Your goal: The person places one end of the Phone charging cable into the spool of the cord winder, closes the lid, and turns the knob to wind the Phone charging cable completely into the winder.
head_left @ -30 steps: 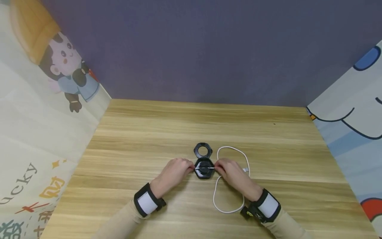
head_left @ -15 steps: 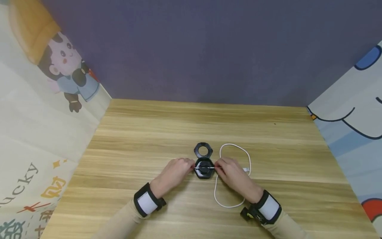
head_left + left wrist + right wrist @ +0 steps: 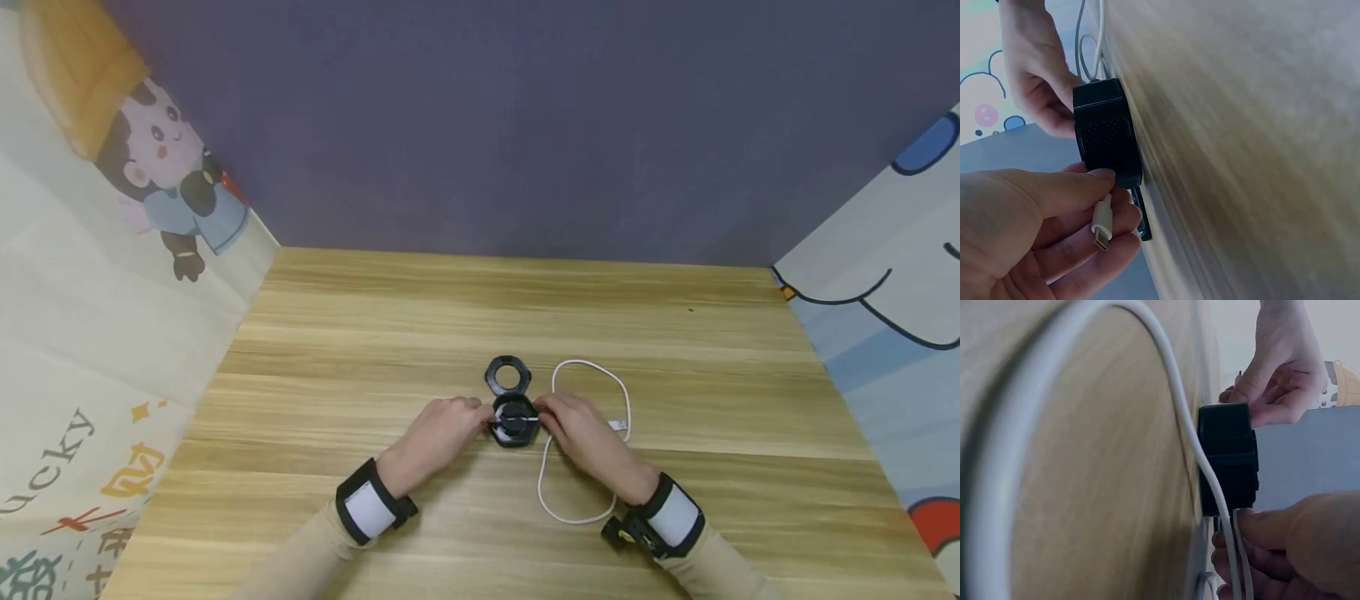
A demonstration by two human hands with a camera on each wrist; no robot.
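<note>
A black hexagonal cable winder (image 3: 517,442) rests on the table between my hands, its ring-shaped lid (image 3: 525,377) swung open to the far side. White cable (image 3: 577,361) runs straight across the spool inside. At the winder's left edge my left hand (image 3: 446,429) pinches the cable end; its USB-C plug (image 3: 1102,219) lies against the fingers, and the thumb touches the case. On the opposite edge my right hand (image 3: 588,437) pinches the cable where it leaves the winder, shown close up as two white strands (image 3: 1238,550) by the fingers.
The cable's slack loops over the wood table (image 3: 360,333) around the right hand, with a white plug (image 3: 618,425) beside that hand. A dark blue-grey panel (image 3: 510,133) stands at the back. Printed cartoon sheets (image 3: 112,333) flank both sides.
The cable loop by the right hand has shrunk a little and shifted right. The winder and lid have moved slightly left and away, tilting a little. Both hands keep their pinch.
</note>
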